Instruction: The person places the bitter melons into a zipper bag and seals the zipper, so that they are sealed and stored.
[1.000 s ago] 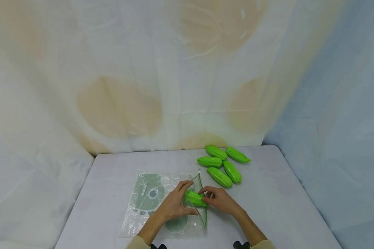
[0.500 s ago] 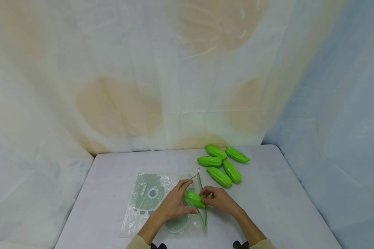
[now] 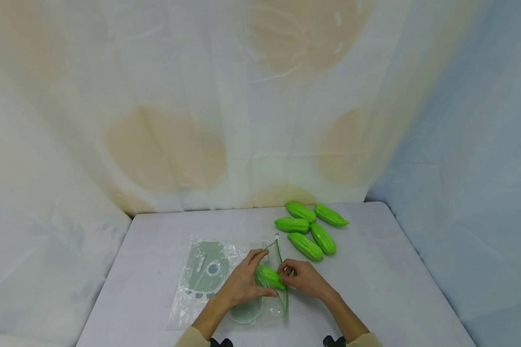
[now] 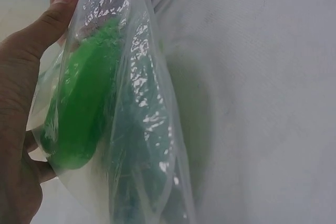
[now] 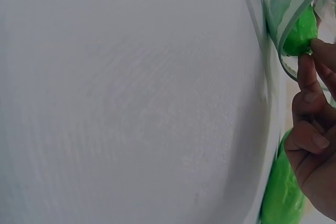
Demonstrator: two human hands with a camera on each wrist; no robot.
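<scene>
A clear zip bag (image 3: 208, 265) with a green print lies flat on the table, its green-edged mouth gaping to the right. My left hand (image 3: 239, 286) holds the bag at that mouth, thumb on the near side and fingers on the far side. Between them, a bright green ridged bitter melon (image 3: 267, 277) lies mostly inside the bag; the left wrist view shows the melon (image 4: 84, 103) through the film. My right hand (image 3: 306, 279) pinches its outer tip with thumb and forefinger. In the right wrist view that tip (image 5: 302, 35) sits at the bag's rim.
Several more bitter melons (image 3: 306, 246) lie in a group at the back right of the white table (image 3: 373, 279). One melon (image 5: 283, 192) shows beside the hand in the right wrist view. A patterned curtain (image 3: 243, 120) hangs behind the table.
The melon has slid slightly left, a little deeper into the bag, with the right hand following its tip. The left hand and the other melons have stayed in place.
</scene>
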